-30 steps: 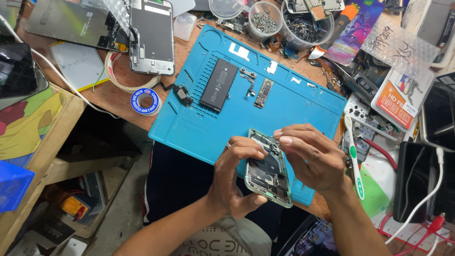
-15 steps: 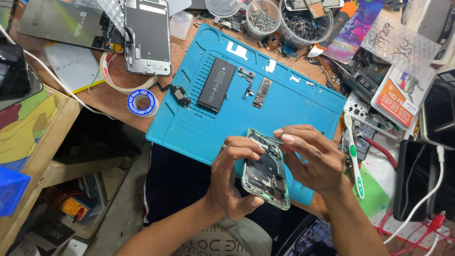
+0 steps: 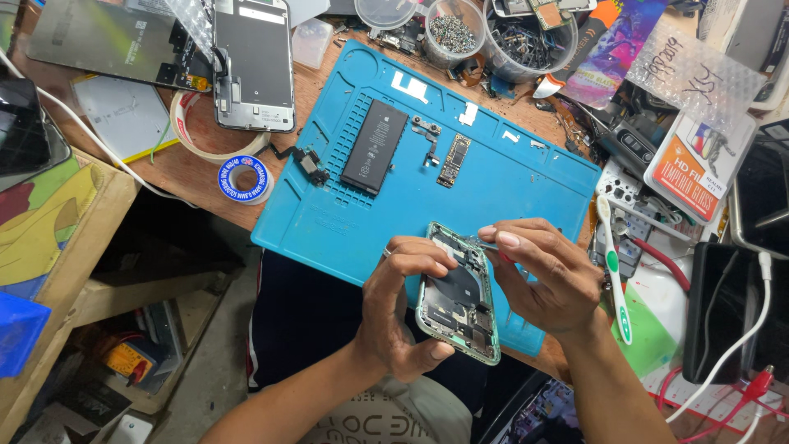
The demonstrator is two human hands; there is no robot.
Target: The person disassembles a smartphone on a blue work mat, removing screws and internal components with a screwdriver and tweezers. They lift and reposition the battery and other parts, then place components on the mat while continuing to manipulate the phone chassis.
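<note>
Head view: left hand (image 3: pixel 399 308) round open phone (image 3: pixel 458 298), tool in right hand (image 3: pixel 546 275) mostly hidden.

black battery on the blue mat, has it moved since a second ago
No. The black battery lies at the same spot on the blue mat, beside the small circuit board; only the camera shifted.

A detached phone screen (image 3: pixel 253 62), dark glass in a grey frame, lies face up at the counter's far left, with a larger dark panel (image 3: pixel 99 41) beside it. Far right sits an orange-and-white flat package (image 3: pixel 699 168) in a clear sleeve, a bubble-wrap bag (image 3: pixel 699 70) above it, and a purple printed package (image 3: pixel 612 53) next to that. A black screen (image 3: pixel 760 197) lies at the right edge.
</note>
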